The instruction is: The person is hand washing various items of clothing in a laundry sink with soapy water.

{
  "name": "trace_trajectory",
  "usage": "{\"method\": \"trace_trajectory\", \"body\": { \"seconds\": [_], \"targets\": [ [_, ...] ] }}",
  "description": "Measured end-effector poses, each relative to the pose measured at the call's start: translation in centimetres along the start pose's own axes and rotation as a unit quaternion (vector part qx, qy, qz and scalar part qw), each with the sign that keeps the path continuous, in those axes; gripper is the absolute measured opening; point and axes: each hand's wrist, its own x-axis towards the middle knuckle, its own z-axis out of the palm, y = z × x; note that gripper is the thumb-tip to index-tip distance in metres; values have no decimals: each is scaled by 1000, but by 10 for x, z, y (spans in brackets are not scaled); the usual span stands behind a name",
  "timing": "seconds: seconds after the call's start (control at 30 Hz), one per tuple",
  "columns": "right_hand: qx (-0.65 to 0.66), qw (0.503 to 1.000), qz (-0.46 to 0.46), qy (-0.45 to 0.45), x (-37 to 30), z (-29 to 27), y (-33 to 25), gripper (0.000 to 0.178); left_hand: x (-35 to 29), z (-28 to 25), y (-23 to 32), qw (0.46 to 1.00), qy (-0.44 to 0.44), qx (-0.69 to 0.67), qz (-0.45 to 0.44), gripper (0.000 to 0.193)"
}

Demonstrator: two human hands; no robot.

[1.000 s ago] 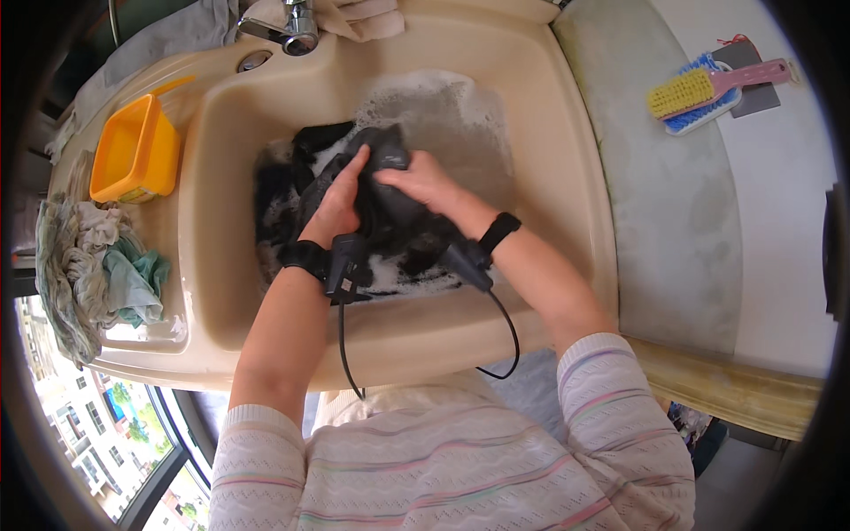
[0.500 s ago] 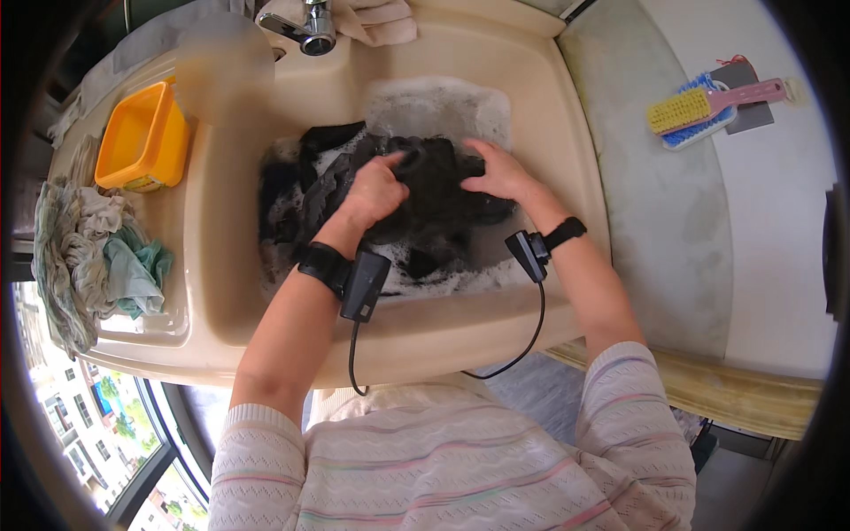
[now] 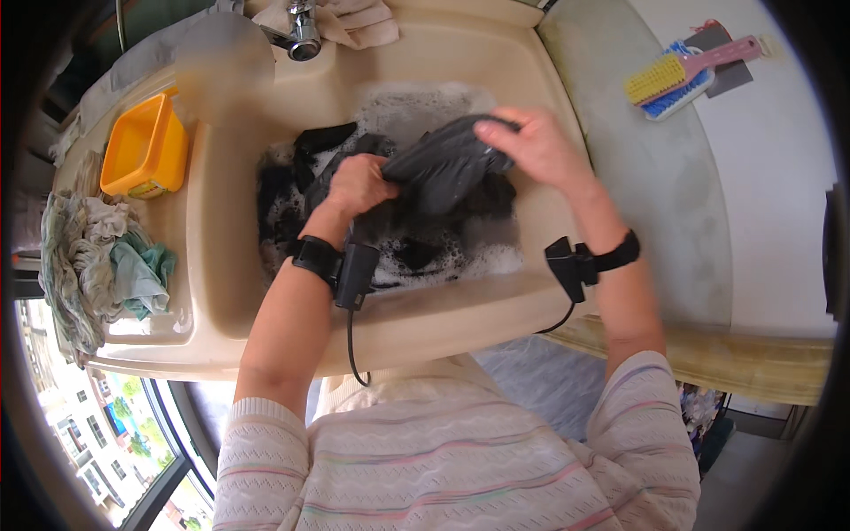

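Note:
A wet dark garment point(image 3: 447, 168) is stretched between my two hands, partly lifted out of soapy water in a beige sink point(image 3: 212, 265). My left hand point(image 3: 361, 184) is closed on its left part, low over the water. At the upper right my right hand point(image 3: 540, 146) pinches the edge of the same cloth, thumb on top, raised higher than the left. More black cloth point(image 3: 283, 199) lies soaking beneath and to the left, among white suds point(image 3: 416, 104). Which pieces belong together under the water I cannot tell.
A chrome faucet point(image 3: 303, 35) stands at the sink's back, beside a beige cloth point(image 3: 359, 22). On the left ledge are a yellow-orange tub point(image 3: 146, 150) and crumpled cloths point(image 3: 97, 257). A pink-handled brush point(image 3: 691, 69) rests on a blue-bristled brush at right.
My right hand has taken hold of the dark garment and raised its edge up and to the right. My left hand has shifted slightly left and is gripping the cloth.

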Motion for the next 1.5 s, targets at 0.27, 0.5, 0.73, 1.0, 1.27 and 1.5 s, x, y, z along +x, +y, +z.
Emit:
{"method": "trace_trajectory", "body": {
  "seconds": [0.27,0.5,0.73,1.0,1.27,1.5],
  "targets": [
    [64,975,-62,205,-44,-86,-69,23,1,-51,19,977,144,155,-10,32],
    [75,940,-77,324,-86,-115,-98,24,28,-170,122,927,326,33,183,30],
    [65,888,-111,441,-116,-149,-118,25,-31,-202,276,917,277,-136,253,29],
    [19,920,-30,389,-114,-129,-94,34,-33,-189,256,890,307,-68,331,24],
    [-151,950,107,-252,-61,5,12,20,-25,-74,55,891,-148,367,222,41],
    [-337,893,85,-287,21,33,121,50,2,-62,16,879,-390,242,128,62]
  ]
}}
